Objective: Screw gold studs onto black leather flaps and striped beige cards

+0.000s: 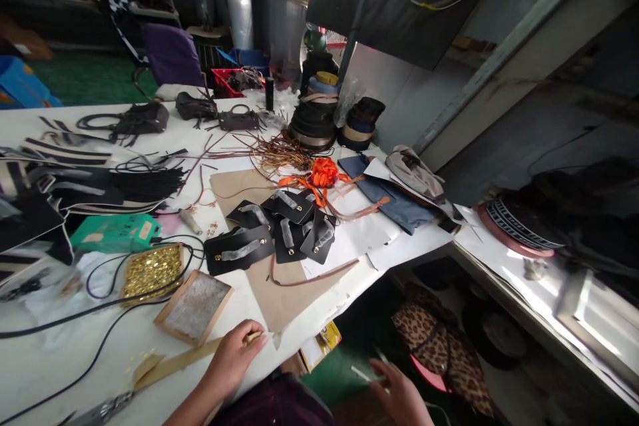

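My left hand is closed at the table's front edge, its thumb and fingers pinching the end of a tan strip that runs back to the left under the hand. Over the dark gap beyond the edge, my right hand is blurred by motion. Something thin and pale juts out from its fingers, too smeared to name. Left of my left hand lies a shallow wooden tray with small greyish pieces inside. Behind it stands a box of gold studs. Metal pliers lie at the lower left.
Several black cards with wrapped handles lie mid-table on brown paper. Farther back are an orange ribbon bow, leather cords and stacked rolls. A black cable crosses the left. Leopard-print fabric sits below right.
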